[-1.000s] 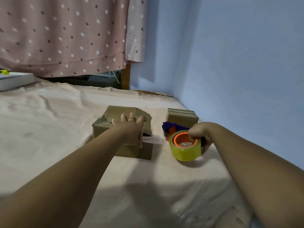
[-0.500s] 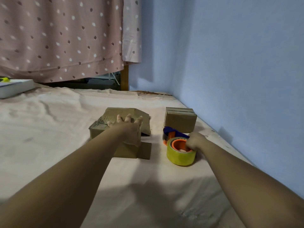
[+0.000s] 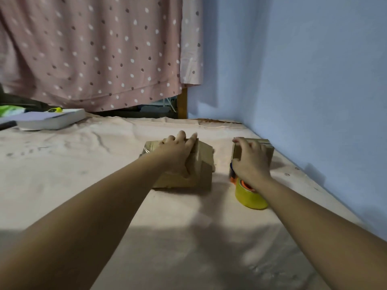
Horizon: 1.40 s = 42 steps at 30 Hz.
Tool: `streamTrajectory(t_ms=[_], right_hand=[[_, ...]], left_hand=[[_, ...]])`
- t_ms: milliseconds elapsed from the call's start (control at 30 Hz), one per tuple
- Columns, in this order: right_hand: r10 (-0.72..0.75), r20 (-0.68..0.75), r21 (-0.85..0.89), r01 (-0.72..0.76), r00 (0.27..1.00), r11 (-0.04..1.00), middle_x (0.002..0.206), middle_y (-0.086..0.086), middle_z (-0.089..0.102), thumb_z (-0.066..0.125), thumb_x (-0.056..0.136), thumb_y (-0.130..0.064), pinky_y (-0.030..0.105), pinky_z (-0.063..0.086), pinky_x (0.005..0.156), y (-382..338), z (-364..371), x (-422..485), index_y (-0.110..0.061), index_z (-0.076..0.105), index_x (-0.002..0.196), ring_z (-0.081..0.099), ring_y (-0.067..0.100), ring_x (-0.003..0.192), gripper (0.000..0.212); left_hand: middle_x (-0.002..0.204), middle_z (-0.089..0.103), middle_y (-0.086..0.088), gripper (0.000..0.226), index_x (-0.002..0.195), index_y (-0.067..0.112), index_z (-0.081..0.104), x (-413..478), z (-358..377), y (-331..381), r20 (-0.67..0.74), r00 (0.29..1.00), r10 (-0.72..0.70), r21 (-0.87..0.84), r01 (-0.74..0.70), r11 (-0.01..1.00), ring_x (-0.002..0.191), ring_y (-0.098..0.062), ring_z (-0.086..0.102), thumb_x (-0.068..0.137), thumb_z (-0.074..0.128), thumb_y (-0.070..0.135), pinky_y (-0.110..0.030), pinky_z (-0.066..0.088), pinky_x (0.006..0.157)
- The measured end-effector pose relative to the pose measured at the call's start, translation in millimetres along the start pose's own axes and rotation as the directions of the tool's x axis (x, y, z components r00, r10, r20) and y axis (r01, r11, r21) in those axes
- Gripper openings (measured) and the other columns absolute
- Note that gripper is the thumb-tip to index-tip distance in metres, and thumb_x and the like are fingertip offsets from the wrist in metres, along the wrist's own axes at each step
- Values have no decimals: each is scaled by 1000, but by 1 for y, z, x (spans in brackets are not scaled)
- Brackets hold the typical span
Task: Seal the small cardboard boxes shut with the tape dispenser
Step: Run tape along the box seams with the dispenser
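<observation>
Head view: left hand [image 3: 178, 152] presses flat on brown box [image 3: 202, 176]; right hand [image 3: 250, 164] grasps smaller taped box [image 3: 269, 152].

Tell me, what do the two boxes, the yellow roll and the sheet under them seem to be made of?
Left box and right box: matte brown cardboard, going by the dull surface and creased, folded flaps. Yellow roll: probably glossy plastic tape, as it catches the light, wound around an orange core. Sheet: soft beige cloth, judging by its wrinkles and folds.
</observation>
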State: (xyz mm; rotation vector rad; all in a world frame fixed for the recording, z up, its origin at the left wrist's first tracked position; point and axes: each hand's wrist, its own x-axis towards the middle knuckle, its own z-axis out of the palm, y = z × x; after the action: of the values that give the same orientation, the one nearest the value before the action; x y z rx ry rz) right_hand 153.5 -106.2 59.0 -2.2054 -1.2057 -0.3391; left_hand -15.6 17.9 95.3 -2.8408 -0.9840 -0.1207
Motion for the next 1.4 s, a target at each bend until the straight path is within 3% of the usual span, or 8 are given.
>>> streamTrajectory(t_ms=[233,400,500,633,800,1067,1233,1400], right_hand=[[203,-82,550,-125,976,826,129,11,54,45,97,-39,34,38,98,-23,2,8,-17,45,134,48,30,120,42],[9,135,665,-98,991,741,131,-7,52,31,97,-52,24,31,91,-37,-4,-3,-22,46,137,46,12,122,52],[-66,128,526,-11,990,850,122,-7,54,42,94,-53,25,37,89,-37,8,-8,-26,53,129,49,10,113,45],[-32,108,398,-14,994,917,125,3,47,49,92,-51,22,36,87,-26,20,-16,-28,53,127,46,11,105,42],[-89,22,418,72,996,905,122,-2,48,53,92,-49,21,38,87,-32,25,-22,-24,53,129,46,6,105,45],[-83,71,358,53,994,932,55,-7,44,36,99,-46,42,36,90,-59,15,-13,-22,41,55,45,12,60,51],[35,435,31,-54,900,998,77,0,59,46,87,-37,42,34,90,-82,-2,14,-18,60,79,53,19,79,25],[-36,647,226,-146,761,963,111,2,56,54,85,-24,40,54,84,-87,-14,22,-23,50,130,58,20,95,45]], left_hand=[[126,27,-3,103,145,41,20,-27,-11,-11,-501,795,-341,-716,-160,679,111,-19,45,66,85,37,-29,40,99],[123,46,1,72,135,38,31,-38,29,3,-218,808,-548,-938,-329,-112,105,-20,59,79,75,38,-40,59,65],[120,51,3,46,131,29,40,-41,59,11,-95,819,-565,-878,-336,-340,101,-11,58,91,62,23,-27,54,67],[124,57,3,37,132,18,53,-42,100,10,-69,815,-575,-926,-267,-268,117,-16,54,95,55,16,-36,48,95],[102,62,2,44,99,18,62,-39,96,4,-1,685,-729,-984,-130,-121,100,-17,53,99,33,51,-29,43,81],[109,61,1,21,111,21,63,-32,45,-23,-88,736,-672,-960,-243,-140,100,-14,55,100,45,24,-27,45,82],[123,59,0,31,127,21,58,-33,50,-34,-37,776,-630,-971,-177,-161,111,-18,52,100,45,16,-39,44,93],[123,56,-5,34,131,22,50,-34,52,-38,-24,776,-630,-985,-127,-118,111,-23,54,98,51,24,-35,45,92]])
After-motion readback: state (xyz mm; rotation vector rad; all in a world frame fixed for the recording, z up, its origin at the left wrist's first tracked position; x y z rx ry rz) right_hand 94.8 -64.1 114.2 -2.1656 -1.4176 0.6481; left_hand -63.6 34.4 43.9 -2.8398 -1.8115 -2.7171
